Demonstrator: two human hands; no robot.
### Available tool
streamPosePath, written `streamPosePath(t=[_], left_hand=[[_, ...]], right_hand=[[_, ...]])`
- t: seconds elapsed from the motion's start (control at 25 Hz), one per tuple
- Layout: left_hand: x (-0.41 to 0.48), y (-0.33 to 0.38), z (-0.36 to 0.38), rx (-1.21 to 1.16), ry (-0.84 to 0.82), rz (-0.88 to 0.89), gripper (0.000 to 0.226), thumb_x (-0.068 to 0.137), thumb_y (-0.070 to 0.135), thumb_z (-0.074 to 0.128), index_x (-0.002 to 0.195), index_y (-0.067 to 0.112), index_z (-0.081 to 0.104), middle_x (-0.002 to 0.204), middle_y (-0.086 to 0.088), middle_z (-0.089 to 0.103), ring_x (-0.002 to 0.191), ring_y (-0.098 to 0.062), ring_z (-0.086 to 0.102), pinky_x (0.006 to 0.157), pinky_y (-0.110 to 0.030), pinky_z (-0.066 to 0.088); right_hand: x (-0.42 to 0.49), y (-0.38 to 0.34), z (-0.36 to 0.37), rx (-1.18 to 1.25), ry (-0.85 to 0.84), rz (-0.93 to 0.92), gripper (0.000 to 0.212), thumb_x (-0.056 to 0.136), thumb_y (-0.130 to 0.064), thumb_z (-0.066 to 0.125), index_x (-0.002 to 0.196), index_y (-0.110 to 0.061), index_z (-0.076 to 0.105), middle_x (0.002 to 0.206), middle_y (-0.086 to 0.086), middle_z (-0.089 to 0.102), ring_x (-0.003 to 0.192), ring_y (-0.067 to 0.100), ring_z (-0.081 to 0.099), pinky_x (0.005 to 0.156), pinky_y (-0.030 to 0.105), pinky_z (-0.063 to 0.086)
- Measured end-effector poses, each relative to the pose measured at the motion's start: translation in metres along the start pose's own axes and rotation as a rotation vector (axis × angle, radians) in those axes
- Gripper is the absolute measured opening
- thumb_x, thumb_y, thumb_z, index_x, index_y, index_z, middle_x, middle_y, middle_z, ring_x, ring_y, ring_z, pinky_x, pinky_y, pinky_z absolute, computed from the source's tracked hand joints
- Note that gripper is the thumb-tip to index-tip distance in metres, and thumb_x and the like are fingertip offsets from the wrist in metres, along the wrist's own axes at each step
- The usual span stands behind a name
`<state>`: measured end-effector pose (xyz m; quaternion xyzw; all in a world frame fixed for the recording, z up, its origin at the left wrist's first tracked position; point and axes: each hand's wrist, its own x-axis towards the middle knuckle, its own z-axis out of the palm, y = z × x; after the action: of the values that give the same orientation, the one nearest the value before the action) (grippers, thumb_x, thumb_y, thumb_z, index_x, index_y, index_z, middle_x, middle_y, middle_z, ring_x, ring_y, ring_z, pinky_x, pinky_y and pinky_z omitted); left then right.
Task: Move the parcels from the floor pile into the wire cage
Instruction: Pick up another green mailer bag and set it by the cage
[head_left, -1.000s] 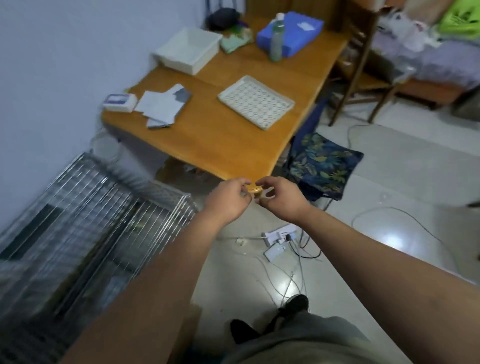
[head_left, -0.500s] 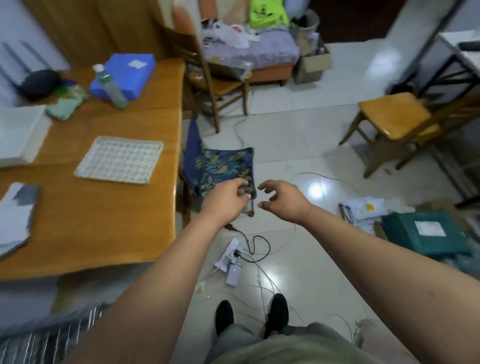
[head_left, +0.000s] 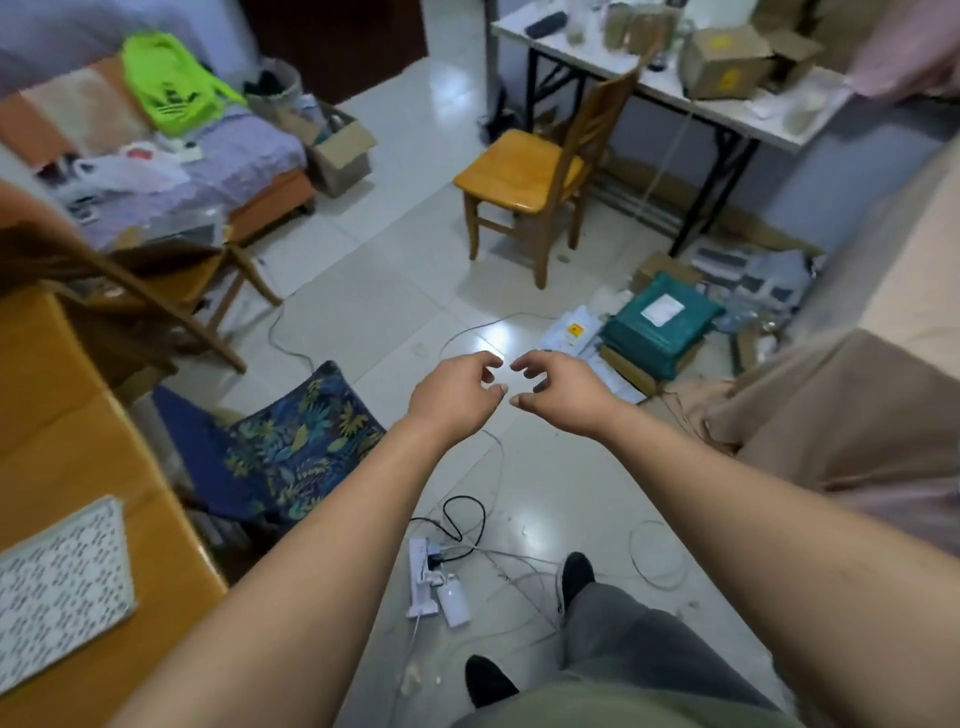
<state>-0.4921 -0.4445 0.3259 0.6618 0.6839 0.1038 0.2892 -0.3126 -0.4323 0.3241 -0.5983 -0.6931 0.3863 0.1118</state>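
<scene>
The parcel pile lies on the floor at the right: a green parcel (head_left: 658, 326) with a white label on top, white mailers (head_left: 571, 335) beside it, a brown box (head_left: 662, 267) behind. My left hand (head_left: 457, 395) and my right hand (head_left: 558, 392) hang in the air close together, fingers loosely curled, holding nothing. They are short of the pile, to its left. The wire cage is out of view.
A wooden chair (head_left: 524, 171) stands beyond the pile. A blue floral cushion chair (head_left: 291, 447) and a wooden table (head_left: 67, 519) are at the left. A power strip (head_left: 421, 577) with cables lies on the floor by my feet. A beige sofa (head_left: 857, 395) is at the right.
My view has swung right, away from the wire cage and table toward the parcel pile. My hands have drawn slightly apart and remain empty.
</scene>
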Motion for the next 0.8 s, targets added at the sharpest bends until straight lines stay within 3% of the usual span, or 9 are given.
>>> streamPosePath(t=[0.2, 0.4, 0.56, 0.64, 0.8], left_hand=[[0.056, 0.048, 0.034, 0.076, -0.119, 0.098, 0.039, 0.094, 0.044, 0.059, 0.132, 0.038, 0.059, 0.119, 0.017, 0.066, 0.107, -0.011, 0.063, 0.090, -0.036, 0.054], [0.123, 0.104, 0.058, 0.154, -0.171, 0.134, 0.039, 0.094, 0.042, 0.060, 0.133, 0.036, 0.059, 0.121, 0.016, 0.066, 0.107, -0.012, 0.063, 0.093, -0.037, 0.053], [0.166, 0.150, 0.069, 0.155, -0.186, 0.170, 0.041, 0.093, 0.040, 0.059, 0.134, 0.036, 0.059, 0.122, 0.015, 0.067, 0.103, -0.011, 0.065, 0.085, -0.030, 0.052], [0.183, 0.170, 0.073, 0.138, -0.193, 0.177, 0.041, 0.093, 0.041, 0.060, 0.134, 0.036, 0.059, 0.121, 0.015, 0.067, 0.104, -0.011, 0.064, 0.082, -0.028, 0.050], [0.220, 0.207, 0.083, 0.126, -0.234, 0.226, 0.040, 0.094, 0.040, 0.061, 0.134, 0.033, 0.060, 0.121, 0.011, 0.068, 0.107, -0.015, 0.064, 0.092, -0.037, 0.055]], right_hand=[[0.012, 0.064, -0.034, 0.051, 0.082, 0.132, 0.051, 0.085, -0.035, 0.079, 0.133, -0.029, 0.062, 0.124, -0.004, 0.063, 0.090, 0.011, 0.065, 0.082, 0.025, 0.045], [0.040, 0.129, -0.082, 0.097, 0.141, 0.206, 0.054, 0.086, -0.031, 0.077, 0.137, -0.026, 0.060, 0.123, -0.001, 0.064, 0.098, 0.015, 0.061, 0.088, 0.027, 0.047], [0.056, 0.166, -0.122, 0.099, 0.153, 0.266, 0.053, 0.085, -0.026, 0.074, 0.136, -0.025, 0.060, 0.122, 0.001, 0.065, 0.095, 0.016, 0.060, 0.087, 0.026, 0.045], [0.065, 0.178, -0.139, 0.091, 0.167, 0.278, 0.053, 0.083, -0.027, 0.075, 0.134, -0.025, 0.062, 0.122, 0.002, 0.066, 0.102, 0.019, 0.064, 0.090, 0.028, 0.048], [0.084, 0.197, -0.170, 0.139, 0.210, 0.312, 0.054, 0.083, -0.030, 0.077, 0.134, -0.023, 0.062, 0.124, 0.004, 0.066, 0.115, 0.022, 0.062, 0.100, 0.034, 0.049]])
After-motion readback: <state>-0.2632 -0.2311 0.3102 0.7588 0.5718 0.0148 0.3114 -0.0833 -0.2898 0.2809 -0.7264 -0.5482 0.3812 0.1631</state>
